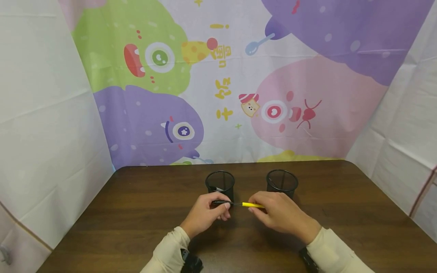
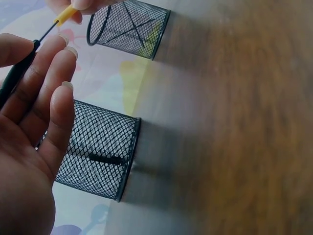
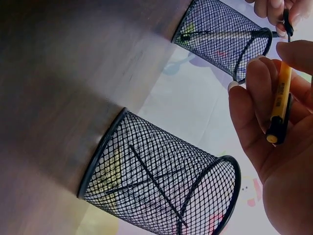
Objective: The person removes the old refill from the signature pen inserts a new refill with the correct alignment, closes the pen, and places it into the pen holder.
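My left hand [image 1: 203, 214] pinches a slim black handle [image 2: 22, 68] between thumb and fingers, its other fingers spread out. A thin dark rod [image 1: 236, 204] runs from that handle into the tip of a yellow pen-like barrel [image 3: 281, 93], so the two pieces line up. My right hand [image 1: 283, 214] pinches this barrel, whose rear end and clip are black. Just behind the left hand stands a round black mesh pen holder [image 1: 220, 177] with a pen [image 1: 217, 189] inside. A matching mesh holder [image 3: 146, 171] behind the right hand contains two thin black sticks, crossed.
Both holders stand upright on the brown wood-grain table [image 1: 153, 197]. A printed cartoon cloth [image 1: 232, 144] hangs along the back edge, and white cloth panels [image 1: 51, 113] close in both sides. Dark straps with devices [image 1: 192, 262] sit at the wrists.
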{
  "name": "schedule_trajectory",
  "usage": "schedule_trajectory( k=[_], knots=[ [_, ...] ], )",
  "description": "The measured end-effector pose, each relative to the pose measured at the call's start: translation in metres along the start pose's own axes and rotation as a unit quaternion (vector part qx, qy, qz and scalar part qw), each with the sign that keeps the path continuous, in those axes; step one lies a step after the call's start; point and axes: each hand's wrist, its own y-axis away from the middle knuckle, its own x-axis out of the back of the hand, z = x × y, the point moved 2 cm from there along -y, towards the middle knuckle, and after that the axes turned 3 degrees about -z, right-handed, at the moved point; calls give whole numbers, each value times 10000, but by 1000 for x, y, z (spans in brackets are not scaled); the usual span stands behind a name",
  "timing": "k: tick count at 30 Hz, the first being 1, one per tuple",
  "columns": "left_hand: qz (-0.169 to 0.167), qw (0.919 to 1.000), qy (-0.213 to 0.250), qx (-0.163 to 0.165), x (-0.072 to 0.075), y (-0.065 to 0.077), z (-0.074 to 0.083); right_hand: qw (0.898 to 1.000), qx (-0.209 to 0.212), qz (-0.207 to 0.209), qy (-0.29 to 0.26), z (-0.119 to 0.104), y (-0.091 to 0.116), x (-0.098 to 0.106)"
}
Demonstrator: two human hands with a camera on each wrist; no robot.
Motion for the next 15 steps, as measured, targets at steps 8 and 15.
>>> schedule_trajectory(
  k=[8,15],
  knots=[
    [33,10000,-11,17,4,0,0,10000,-15,-35,61,1,0,1],
    [87,9999,-33,-78,10,0,0,9999,-49,-30,87,2,0,1]
  ],
)
